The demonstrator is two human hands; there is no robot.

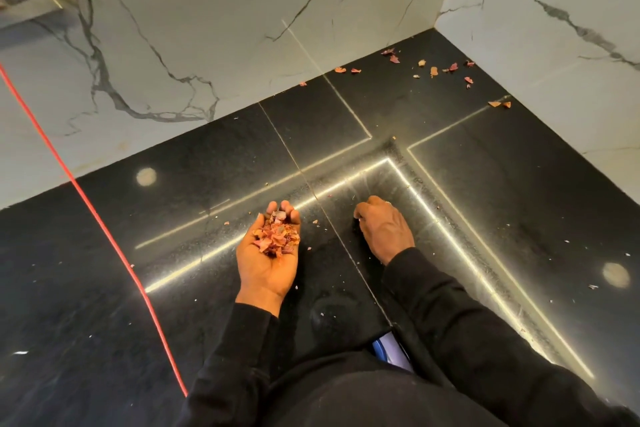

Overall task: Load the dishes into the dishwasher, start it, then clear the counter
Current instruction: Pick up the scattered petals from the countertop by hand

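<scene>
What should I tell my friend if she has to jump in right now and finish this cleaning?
Left grip: palm up, cupped, carrying a heap of reddish peel scraps.
Right grip: knuckles up, fingers curled, tips down on the black counter. Whether it pinches a scrap is hidden.
Done: one handful gathered. Dish loading cannot be judged from here.
Left: the loose scraps in the far corner, two more pieces farther right, and tiny bits between the grips. Then probably bin the handful.
Mind the red cord crossing the counter on the left.
</scene>
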